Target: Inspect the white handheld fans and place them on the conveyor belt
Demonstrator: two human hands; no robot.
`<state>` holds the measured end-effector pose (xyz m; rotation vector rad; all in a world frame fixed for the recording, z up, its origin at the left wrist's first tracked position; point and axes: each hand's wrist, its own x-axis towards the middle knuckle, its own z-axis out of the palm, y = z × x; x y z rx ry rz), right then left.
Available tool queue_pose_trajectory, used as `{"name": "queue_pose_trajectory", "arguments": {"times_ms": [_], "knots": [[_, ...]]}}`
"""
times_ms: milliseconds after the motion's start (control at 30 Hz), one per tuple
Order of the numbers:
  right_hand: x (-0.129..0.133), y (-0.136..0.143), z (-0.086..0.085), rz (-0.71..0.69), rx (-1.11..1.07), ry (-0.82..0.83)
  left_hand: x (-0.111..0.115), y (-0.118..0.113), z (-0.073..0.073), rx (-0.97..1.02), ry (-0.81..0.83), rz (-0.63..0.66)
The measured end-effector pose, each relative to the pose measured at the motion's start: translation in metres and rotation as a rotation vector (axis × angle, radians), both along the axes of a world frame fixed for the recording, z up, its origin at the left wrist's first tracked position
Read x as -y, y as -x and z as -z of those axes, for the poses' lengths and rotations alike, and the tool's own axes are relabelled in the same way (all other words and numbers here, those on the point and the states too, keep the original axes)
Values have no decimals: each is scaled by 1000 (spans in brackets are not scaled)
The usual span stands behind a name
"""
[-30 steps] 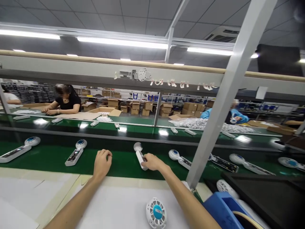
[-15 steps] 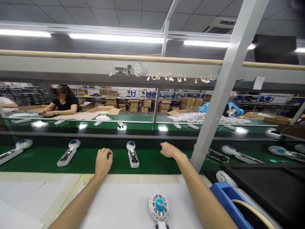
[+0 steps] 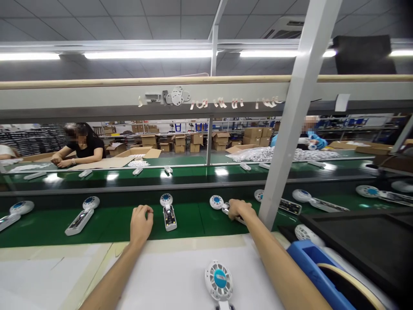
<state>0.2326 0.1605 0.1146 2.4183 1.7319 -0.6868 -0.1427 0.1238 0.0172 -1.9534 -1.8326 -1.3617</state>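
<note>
My right hand (image 3: 239, 209) touches fan (image 3: 225, 207), head (image 3: 217, 202) toward ten o'clock; left hand (image 3: 141, 223) curled, second fan (image 3: 169, 218) at its three o'clock. Cannot tell either grip.

Fan handle (image 3: 225, 207) partly behind right hand (image 3: 239, 209)

Tube lights (image 3: 148, 54) glow beneath a grey panelled ceiling (image 3: 125, 19).

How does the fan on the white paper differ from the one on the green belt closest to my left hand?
The paper fan looks larger in the picture, the belt fan smaller. The paper fan runs out of frame at the bottom; the belt fan shows whole, its dark insides exposed. Both are white with blue centres.
</note>
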Motion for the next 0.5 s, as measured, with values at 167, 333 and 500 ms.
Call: {"name": "queue_pose_trajectory", "arguments": {"times_ms": [167, 333, 500], "knots": [[-2, 8, 7, 11, -437, -109, 0, 2, 0, -10, -8, -7], [-2, 29, -9, 27, -1018, -307, 1, -1, -1, -19, -29, -18], [13, 40, -43, 42, -1384, -363, 3, -5, -2, -32, -32, 8]]}}
